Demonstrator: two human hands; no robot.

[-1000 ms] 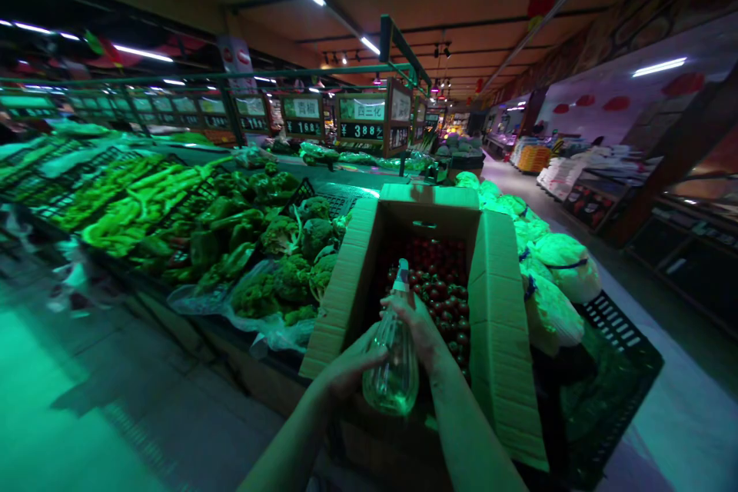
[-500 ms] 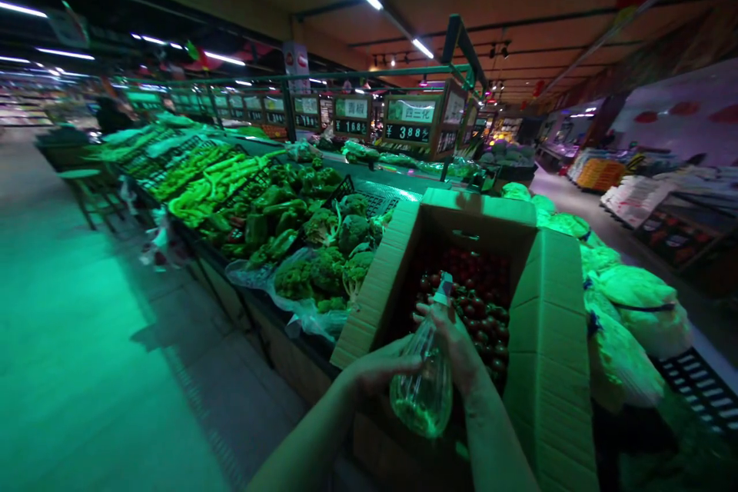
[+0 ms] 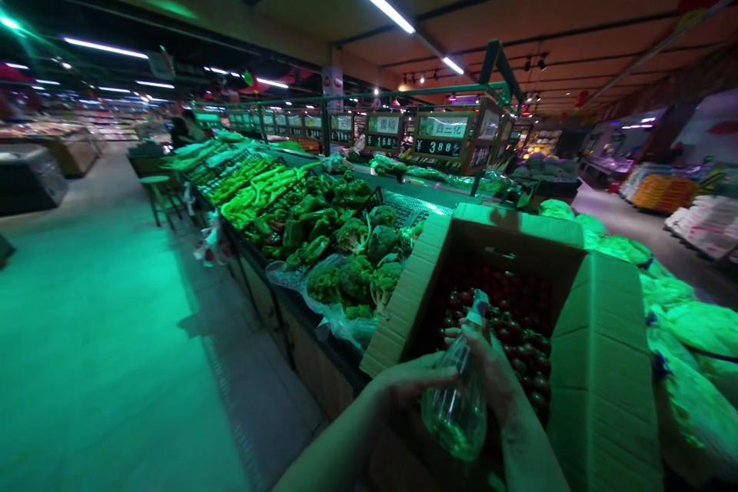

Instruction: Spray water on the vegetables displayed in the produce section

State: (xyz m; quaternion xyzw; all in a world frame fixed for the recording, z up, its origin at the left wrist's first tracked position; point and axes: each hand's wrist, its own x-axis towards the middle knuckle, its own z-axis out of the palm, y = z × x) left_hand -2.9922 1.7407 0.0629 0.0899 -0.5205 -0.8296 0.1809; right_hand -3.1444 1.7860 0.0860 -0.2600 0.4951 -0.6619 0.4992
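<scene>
A clear spray bottle (image 3: 458, 415) with a pale spray head is tilted over the near side of an open cardboard box (image 3: 600, 354). My right hand (image 3: 490, 365) is closed round its neck, just below the spray head. From the other side my left hand (image 3: 412, 380) grips the bottle's body, thumb across the front; its other fingers are partly hidden. A little liquid seems to lie at the bottle's base. Inside the box, beyond my hands, are many small dark red cherry tomatoes (image 3: 522, 338).
Broccoli (image 3: 357, 277) in a plastic bag, green peppers (image 3: 311, 219) and other greens line the stand to the left. Wrapped cabbages (image 3: 697, 330) lie right of the box. Price signs (image 3: 441, 146) stand behind. A stool (image 3: 158, 196) is in the aisle.
The view has turned left, so the stand, box and my hands appear further right and slightly lower. Both hands keep the same hold on the spray bottle.
</scene>
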